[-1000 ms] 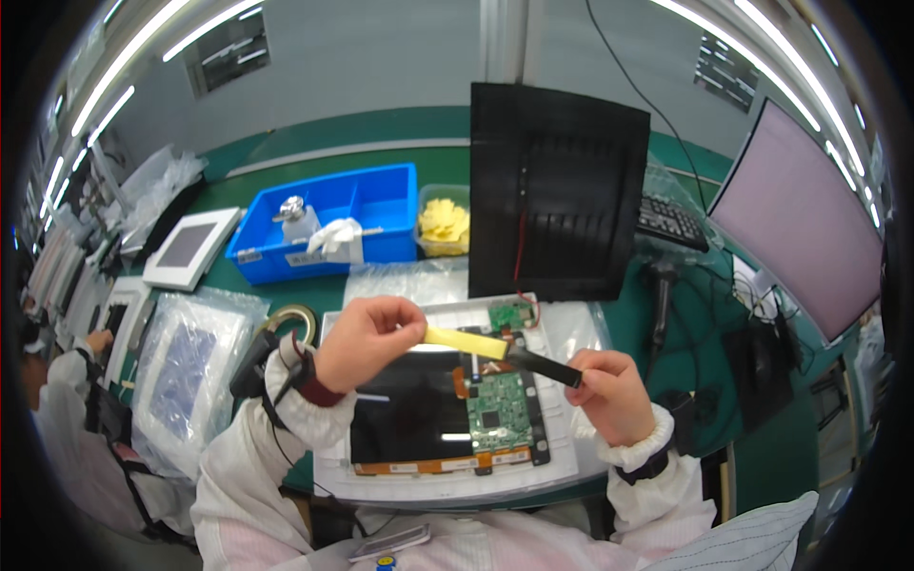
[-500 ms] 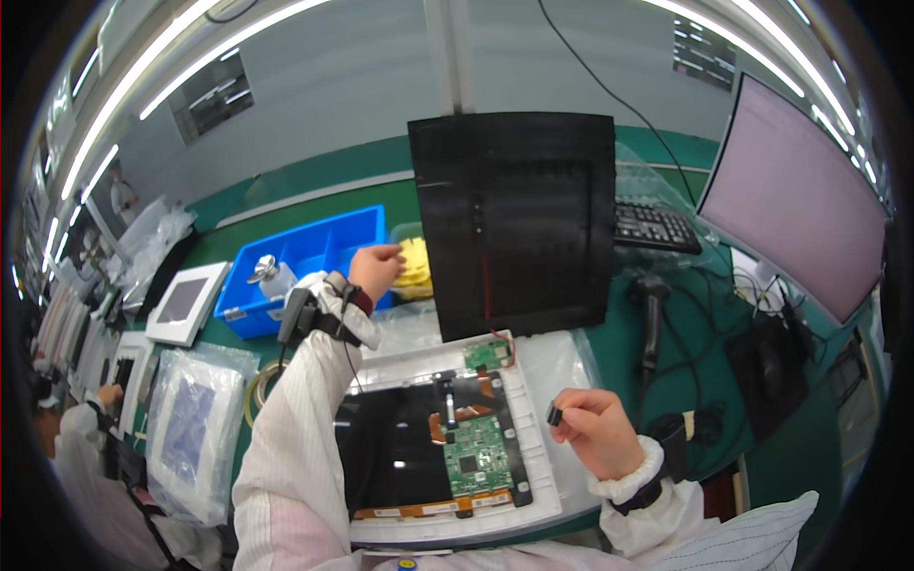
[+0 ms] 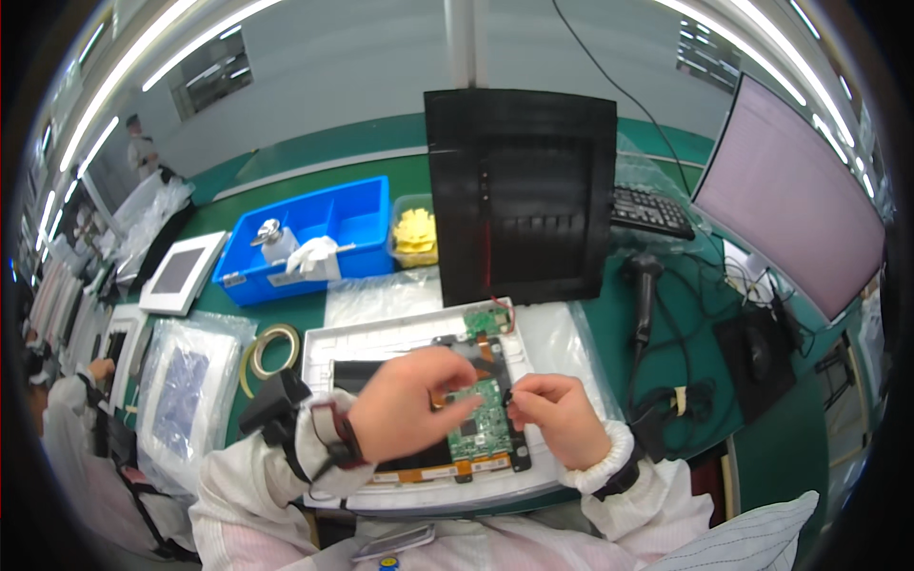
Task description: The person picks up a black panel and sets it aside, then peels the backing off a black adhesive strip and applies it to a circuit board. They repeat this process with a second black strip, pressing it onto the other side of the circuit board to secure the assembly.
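Note:
My left hand (image 3: 411,402) hovers over the open display unit, thumb and fingers apart, with nothing visible between them. Close by on its right, my right hand (image 3: 564,419) pinches a small black piece (image 3: 508,396) between thumb and fingertips, above the board's right edge. Beneath both hands lies a white plastic frame (image 3: 543,466) holding a black panel. A green circuit board (image 3: 486,436) sits on that panel, partly covered by my left hand. A smaller green board (image 3: 486,322), with a red wire, is at the frame's top edge.
A black panel (image 3: 533,200) stands upright behind the frame. Left are a blue divided bin (image 3: 357,224), a tub of yellow pieces (image 3: 415,233), tape rolls (image 3: 274,350) and a bagged screen unit (image 3: 186,404). Right are a scanner (image 3: 644,295), keyboard (image 3: 651,211) and monitor (image 3: 785,195). A co-worker sits far left.
My left hand has come back from beside the yellow pieces to above the circuit board. My right hand has moved left to the board with the small black piece.

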The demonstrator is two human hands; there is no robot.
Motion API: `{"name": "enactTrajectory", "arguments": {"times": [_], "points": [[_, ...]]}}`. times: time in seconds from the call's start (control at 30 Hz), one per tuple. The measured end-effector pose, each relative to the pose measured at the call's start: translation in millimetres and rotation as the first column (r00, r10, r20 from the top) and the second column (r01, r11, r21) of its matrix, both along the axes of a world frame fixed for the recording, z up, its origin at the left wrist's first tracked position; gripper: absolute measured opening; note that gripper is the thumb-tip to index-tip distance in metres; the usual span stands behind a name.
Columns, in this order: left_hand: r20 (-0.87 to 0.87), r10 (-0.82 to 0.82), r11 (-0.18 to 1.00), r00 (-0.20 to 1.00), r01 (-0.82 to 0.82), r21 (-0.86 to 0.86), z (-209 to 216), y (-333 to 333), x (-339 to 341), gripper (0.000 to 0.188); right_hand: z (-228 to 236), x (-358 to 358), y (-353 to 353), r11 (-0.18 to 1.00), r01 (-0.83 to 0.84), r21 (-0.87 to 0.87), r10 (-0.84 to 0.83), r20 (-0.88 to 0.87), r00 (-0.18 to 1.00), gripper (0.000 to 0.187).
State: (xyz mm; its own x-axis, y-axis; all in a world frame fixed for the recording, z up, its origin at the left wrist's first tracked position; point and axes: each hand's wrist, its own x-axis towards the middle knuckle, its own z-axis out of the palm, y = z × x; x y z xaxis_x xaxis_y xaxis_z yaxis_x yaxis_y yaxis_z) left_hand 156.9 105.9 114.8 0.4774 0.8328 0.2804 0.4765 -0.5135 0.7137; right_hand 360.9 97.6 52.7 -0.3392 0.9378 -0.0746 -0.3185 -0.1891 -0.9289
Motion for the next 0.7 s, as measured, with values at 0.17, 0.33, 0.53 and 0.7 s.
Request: {"name": "enactTrajectory", "arguments": {"times": [0.17,0.33,0.53,0.7], "points": [[-0.078,0.024,0.975,0.997,-0.006,0.224,-1,-38,4,0.021,10,-19,-24,0.989,-0.055,0.139,0.045,0.075,0.996,0.009],[-0.071,0.095,0.973,0.993,-0.078,0.218,3,-57,-4,0.014,19,-31,-35,0.969,-0.092,0.23,0.064,0.128,0.99,0.01],[0.001,0.203,0.961,0.979,-0.2,0.189,25,-85,-17,0.006,40,-33,-44,0.896,-0.214,0.388,0.174,0.134,0.976,0.012],[0.19,0.29,0.947,0.938,-0.309,0.083,38,-117,-32,0.004,47,-31,-41,0.761,-0.091,0.642,-0.022,0.166,0.986,0.02]]}}
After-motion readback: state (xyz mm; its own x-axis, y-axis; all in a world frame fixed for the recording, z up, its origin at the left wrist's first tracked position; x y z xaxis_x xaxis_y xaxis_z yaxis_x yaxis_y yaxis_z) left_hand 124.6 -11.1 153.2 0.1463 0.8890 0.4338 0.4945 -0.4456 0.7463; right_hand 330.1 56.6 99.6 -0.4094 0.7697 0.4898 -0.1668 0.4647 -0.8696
